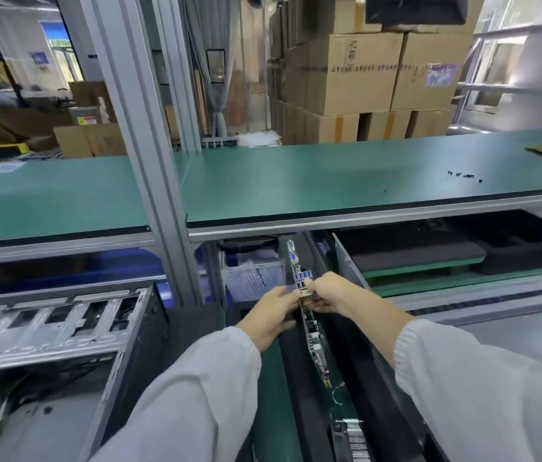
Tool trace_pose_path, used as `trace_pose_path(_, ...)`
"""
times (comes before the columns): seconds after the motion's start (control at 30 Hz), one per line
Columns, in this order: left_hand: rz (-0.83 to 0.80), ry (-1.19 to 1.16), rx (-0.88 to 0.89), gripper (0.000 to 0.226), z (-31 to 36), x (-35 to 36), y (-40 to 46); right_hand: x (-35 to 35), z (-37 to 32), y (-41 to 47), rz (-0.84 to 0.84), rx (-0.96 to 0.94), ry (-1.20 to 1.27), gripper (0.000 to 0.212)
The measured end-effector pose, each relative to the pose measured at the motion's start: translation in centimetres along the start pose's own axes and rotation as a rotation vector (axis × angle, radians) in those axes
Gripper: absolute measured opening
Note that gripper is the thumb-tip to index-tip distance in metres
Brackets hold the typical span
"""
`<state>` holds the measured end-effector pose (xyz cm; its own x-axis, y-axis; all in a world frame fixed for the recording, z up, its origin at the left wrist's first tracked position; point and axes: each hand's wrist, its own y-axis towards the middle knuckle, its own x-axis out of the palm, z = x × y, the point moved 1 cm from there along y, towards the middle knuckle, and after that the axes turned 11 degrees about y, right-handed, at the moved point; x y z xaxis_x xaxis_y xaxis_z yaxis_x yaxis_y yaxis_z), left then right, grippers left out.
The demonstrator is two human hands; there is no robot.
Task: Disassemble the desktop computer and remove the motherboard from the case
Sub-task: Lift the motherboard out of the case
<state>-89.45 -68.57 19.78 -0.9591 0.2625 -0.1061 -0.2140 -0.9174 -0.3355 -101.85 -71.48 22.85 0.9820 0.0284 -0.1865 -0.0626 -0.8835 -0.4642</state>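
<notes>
Two white knit sleeves (176, 395) reach forward from the bottom edge. Beyond them the left hand (271, 316) and right hand (328, 291) grip a green motherboard (309, 323) held on edge, fingers curled round its upper rim beside the blue ports. The board stands below the bench, between a strip of green mat (274, 388) and a black panel (366, 378). To the left lies the opened grey metal computer case (63, 331), well apart from the board. Above runs a green-topped workbench (329, 181) with small black screws (464, 176) scattered on it. Brown cardboard boxes (363, 75) stacked behind carry print too blurred to read.
</notes>
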Motion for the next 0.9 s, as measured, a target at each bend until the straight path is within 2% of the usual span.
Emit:
trace_pose_path(0.1, 0.045, 0.052, -0.019, 0.041, -1.0, -1.2, 0.7, 0.6, 0.1, 1.3, -0.078, 0.016, -0.049, 0.019)
trace_pose_path(0.2, 0.072, -0.03, -0.038, 0.053, -1.5, -2.5, 0.9, 1.1, -0.2, 1.9, -0.112, 0.016, -0.103, 0.019)
trace_pose_path(0.3, 0.039, -0.066, -0.03, 0.051, -1.9, -2.8, 0.8, 0.7, 0.4, 2.2, -0.091, 0.002, -0.104, 0.019)
trace_pose_path(0.47, -0.036, 0.012, 0.031, 0.028, -2.3, -1.1, 0.8, 0.4, 2.0, 1.5, -0.084, -0.034, -0.126, 0.021)
trace_pose_path(0.7, 0.024, 0.05, 0.076, 0.041, -3.7, -0.7, 0.8, 0.7, 3.2, 0.6, -0.066, -0.051, -0.131, 0.027)
trace_pose_path(0.9, 0.016, 0.044, 0.081, 0.039, -4.9, -0.5, 0.6, 0.8, 4.5, 0.9, -0.08, -0.046, -0.151, 0.026)
